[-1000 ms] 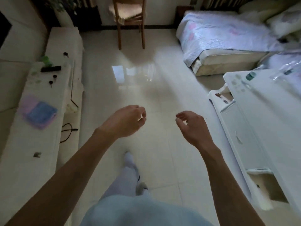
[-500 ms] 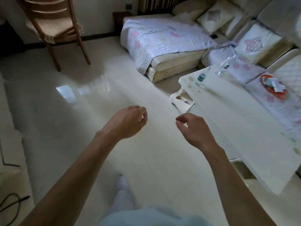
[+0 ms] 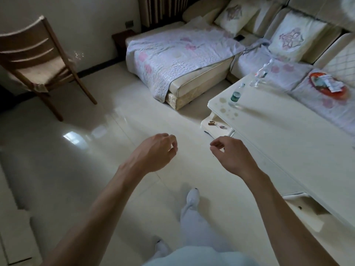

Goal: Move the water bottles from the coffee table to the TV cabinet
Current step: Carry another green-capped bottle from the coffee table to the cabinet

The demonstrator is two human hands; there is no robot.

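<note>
We see the sofa (image 3: 192,50) behind the surface (image 3: 288,141), where two bottles (image 3: 235,96) (image 3: 260,75) stand near its far end. Over the floor (image 3: 76,150), our left hand (image 3: 155,152) and right hand (image 3: 230,156) hang loosely curled, holding nothing.

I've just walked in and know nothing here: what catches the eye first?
Two bare hands, the left hand and right hand, held out empty over the shiny floor. To the right, a pale coffee table carries a green-labelled bottle and a clear bottle at its far end.
</note>
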